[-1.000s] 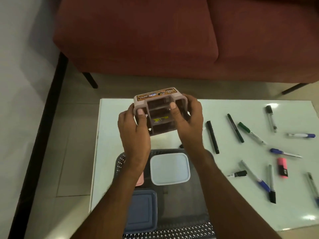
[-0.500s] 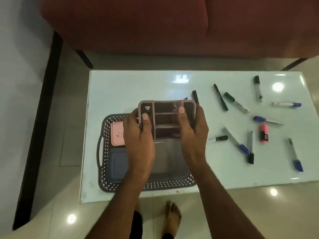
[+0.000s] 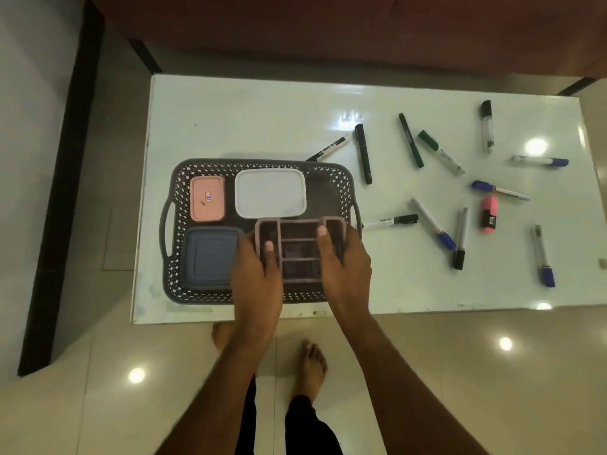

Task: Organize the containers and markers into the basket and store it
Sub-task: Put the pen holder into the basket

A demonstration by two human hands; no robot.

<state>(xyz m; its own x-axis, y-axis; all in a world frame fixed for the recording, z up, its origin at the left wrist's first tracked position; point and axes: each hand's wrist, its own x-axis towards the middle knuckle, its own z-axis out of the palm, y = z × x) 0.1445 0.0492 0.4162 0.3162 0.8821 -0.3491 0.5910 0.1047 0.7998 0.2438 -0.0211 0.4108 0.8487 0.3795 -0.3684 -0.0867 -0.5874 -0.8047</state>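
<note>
A dark perforated basket [image 3: 345,192] with side handles lies on the white table [image 3: 246,119]. Inside it sit a pink lidded container [image 3: 207,198], a white lidded container [image 3: 270,192] and a blue lidded container [image 3: 210,256]. My left hand [image 3: 258,277] and my right hand [image 3: 343,267] both grip a grey divided container [image 3: 300,247], open side up, over the basket's near right corner. Whether it rests on the basket floor is unclear. Several markers lie scattered on the table to the right, among them a black marker [image 3: 363,153], a green marker [image 3: 440,152] and a pink highlighter [image 3: 489,214].
A red sofa [image 3: 328,31] stands behind the table. The wall and a dark skirting strip [image 3: 62,192] run along the left. My bare feet [image 3: 312,359] stand on the glossy tiled floor at the table's near edge.
Both hands have brought the grey divided container down from above the table into the basket's near right corner. The view has tilted downward, showing the floor and feet.
</note>
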